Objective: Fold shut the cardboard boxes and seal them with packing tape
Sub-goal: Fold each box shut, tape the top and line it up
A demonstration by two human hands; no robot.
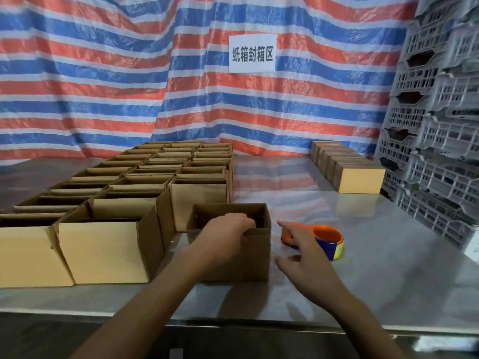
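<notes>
- The cardboard box stands on the steel table, mouth up, its long axis left to right, just beside the rows of open boxes.
- The left hand grips its near rim.
- The right hand, fingers spread, holds nothing beside the tape dispenser.

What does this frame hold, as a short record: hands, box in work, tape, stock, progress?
left hand: grips the near rim of the box
right hand: open, fingers spread, reaching at the tape dispenser; contact unclear
box: top open, alone in front of the rows, on the table
tape dispenser: on the table, right of the box
open boxes: rows at left, tops open
closed boxes: row at far right
progress: box not yet folded or taped
</notes>
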